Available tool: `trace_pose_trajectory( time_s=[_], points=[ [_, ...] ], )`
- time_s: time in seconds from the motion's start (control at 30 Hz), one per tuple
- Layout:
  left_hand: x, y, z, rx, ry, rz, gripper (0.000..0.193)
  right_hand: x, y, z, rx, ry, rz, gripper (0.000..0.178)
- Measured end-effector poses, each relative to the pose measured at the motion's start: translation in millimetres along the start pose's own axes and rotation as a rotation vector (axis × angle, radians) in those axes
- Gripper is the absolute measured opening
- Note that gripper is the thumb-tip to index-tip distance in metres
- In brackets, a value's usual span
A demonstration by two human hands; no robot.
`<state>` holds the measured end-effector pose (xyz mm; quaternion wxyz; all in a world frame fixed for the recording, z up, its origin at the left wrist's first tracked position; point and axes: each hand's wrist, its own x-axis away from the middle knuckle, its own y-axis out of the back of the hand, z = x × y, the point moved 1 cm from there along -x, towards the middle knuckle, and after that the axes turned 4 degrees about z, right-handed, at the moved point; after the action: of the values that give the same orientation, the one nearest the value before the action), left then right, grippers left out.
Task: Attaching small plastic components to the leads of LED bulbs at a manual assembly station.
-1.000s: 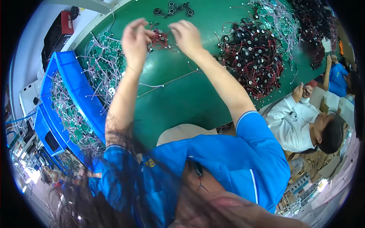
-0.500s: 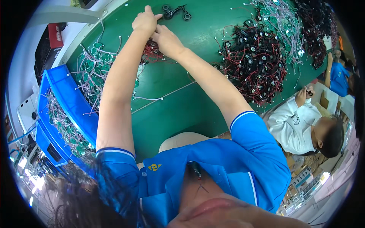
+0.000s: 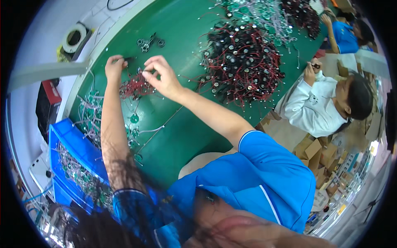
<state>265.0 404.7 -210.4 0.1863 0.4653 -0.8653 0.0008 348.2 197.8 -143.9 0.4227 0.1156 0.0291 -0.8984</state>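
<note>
Over the far left of the green table [image 3: 178,124] my two hands are held apart. My left hand [image 3: 114,69] is closed, with a small black part [image 3: 129,60] at its fingertips. My right hand [image 3: 163,76] pinches with thumb and forefinger; whatever is between them is too small to make out. Below and between the hands lies a small heap of red wires [image 3: 135,87]. Just beyond them sit several black ring-shaped parts [image 3: 151,42].
A big pile of black round parts with red wires [image 3: 244,62] lies to the right. Green discs with pale wires [image 3: 89,113] lie at left, beside a blue bin [image 3: 78,138] holding more. A person in a white top [image 3: 316,99] sits at the right, with another person in blue [image 3: 345,37] beyond.
My hands, close together beside the black ring-shaped parts before, have drawn apart and now hover about the red wires. The whole view has shifted.
</note>
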Motion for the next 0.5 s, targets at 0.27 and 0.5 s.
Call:
trace_pose_trajectory(
  time_s=[0.27,0.5],
  points=[
    [28,18,-10,-0.089,-0.141,-0.238,0.024,10,-4,50,0.15,0.072,0.232,0.013],
    [162,10,-93,0.014,-0.315,-0.073,0.028,18,-2,96,-0.336,-0.09,0.21,0.02]
  ],
)
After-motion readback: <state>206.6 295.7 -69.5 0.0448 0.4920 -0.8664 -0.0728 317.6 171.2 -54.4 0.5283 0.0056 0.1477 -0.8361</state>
